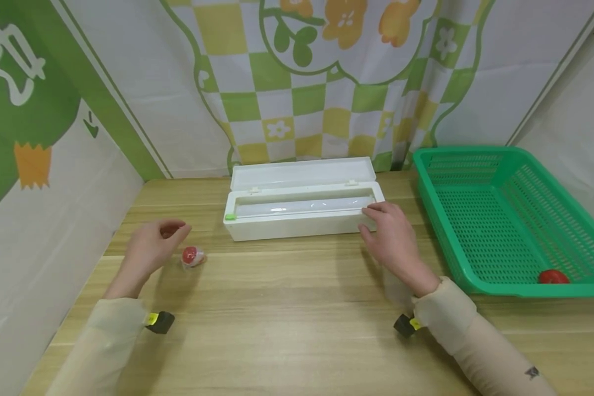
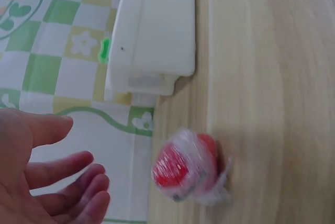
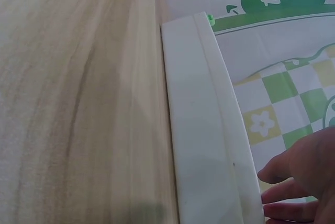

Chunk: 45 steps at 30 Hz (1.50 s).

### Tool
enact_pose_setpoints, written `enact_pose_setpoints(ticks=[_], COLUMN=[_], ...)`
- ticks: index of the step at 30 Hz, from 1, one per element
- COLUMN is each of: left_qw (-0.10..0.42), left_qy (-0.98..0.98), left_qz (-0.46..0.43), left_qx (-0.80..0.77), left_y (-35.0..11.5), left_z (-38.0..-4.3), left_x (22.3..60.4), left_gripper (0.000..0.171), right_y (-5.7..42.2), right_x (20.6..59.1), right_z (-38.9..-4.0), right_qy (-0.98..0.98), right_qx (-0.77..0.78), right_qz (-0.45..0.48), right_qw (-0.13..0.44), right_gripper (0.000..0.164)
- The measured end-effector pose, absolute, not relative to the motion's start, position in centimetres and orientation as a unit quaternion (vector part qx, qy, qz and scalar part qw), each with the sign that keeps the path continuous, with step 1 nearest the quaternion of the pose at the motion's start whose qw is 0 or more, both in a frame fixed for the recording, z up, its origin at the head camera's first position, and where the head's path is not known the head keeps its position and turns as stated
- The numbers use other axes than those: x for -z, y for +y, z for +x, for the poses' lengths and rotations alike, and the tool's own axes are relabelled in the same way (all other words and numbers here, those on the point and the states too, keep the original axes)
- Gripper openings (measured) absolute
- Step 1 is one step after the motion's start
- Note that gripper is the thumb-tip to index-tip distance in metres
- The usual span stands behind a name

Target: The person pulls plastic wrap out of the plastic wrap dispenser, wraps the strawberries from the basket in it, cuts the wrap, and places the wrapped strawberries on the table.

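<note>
A long white cling film box [image 1: 297, 224] stands on the table with its lid [image 1: 302, 173] raised at the back. Inside lies a pale roll of film [image 1: 307, 206], and a green slider [image 1: 231, 216] sits at the left end of the front rim. My right hand [image 1: 391, 234] is at the box's right end, fingertips right at the front rim. To the left, my left hand [image 1: 150, 247] hovers with loosely bent fingers and nothing in them. Beside it on the table is a round red item [image 1: 190, 256] wrapped in clear film, also showing in the left wrist view.
A green plastic basket [image 1: 475, 275] stands on the right, holding a red item [image 1: 553, 276] in its near corner. Behind the box hangs a checked green, yellow and white cloth [image 1: 302, 104]. The wooden table [image 1: 277, 330] stretches toward me.
</note>
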State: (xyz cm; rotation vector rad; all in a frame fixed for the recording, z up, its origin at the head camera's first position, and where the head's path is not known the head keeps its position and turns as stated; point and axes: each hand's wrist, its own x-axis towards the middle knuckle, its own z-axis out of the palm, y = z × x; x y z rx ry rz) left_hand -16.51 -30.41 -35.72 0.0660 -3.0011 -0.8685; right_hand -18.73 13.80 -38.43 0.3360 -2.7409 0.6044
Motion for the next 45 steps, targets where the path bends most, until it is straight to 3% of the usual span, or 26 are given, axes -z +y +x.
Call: enact_pose_setpoints(ticks=[4,7,9,12,15,21,28,32,38,45], left_qw=[0.068,0.088,0.092,0.086,0.064,0.008,-0.014,-0.012,-0.017,-0.036], left_qy=[-0.953,-0.948,-0.946,-0.948,-0.952,-0.961,-0.963,-0.962,-0.961,-0.959], left_qz=[-0.022,-0.055,-0.080,-0.124,-0.164,-0.209,-0.228,-0.236,-0.242,-0.250], left_qx=[0.293,0.300,0.299,0.281,0.251,0.181,0.143,0.133,0.129,0.126], left_y=[-28.7,-27.3,-26.3,-24.8,-23.6,-22.0,-21.2,-20.9,-20.7,-20.4], left_z=[-17.1,-17.7,-18.2,-19.0,-20.0,-21.9,-22.9,-23.1,-23.2,-23.7], left_x=[34.9,34.2,33.9,33.6,33.5,33.7,34.5,34.7,34.5,34.1], left_gripper=[0.045,0.038,0.035,0.032,0.030,0.032,0.034,0.034,0.032,0.034], right_y=[13.7,13.5,13.3,13.0,12.5,11.2,11.2,11.8,12.6,13.7], right_x=[38.0,37.5,37.0,36.2,35.0,32.6,31.8,31.0,30.5,30.7], right_z=[-18.9,-19.2,-19.5,-20.1,-20.8,-23.2,-25.5,-26.1,-27.4,-28.6], right_qy=[-0.961,-0.963,-0.964,-0.970,-0.980,-0.994,-0.974,-0.971,-0.958,-0.944], right_qx=[-0.191,-0.163,-0.141,-0.116,-0.098,-0.033,0.016,0.002,-0.030,-0.030], right_qz=[0.124,0.140,0.150,0.150,0.130,0.106,0.226,0.240,0.266,0.292], right_qw=[0.155,0.164,0.168,0.156,0.111,-0.003,-0.010,-0.014,-0.107,-0.153], right_gripper=[0.031,0.017,0.021,0.036,0.040,0.025,0.024,0.031,0.046,0.040])
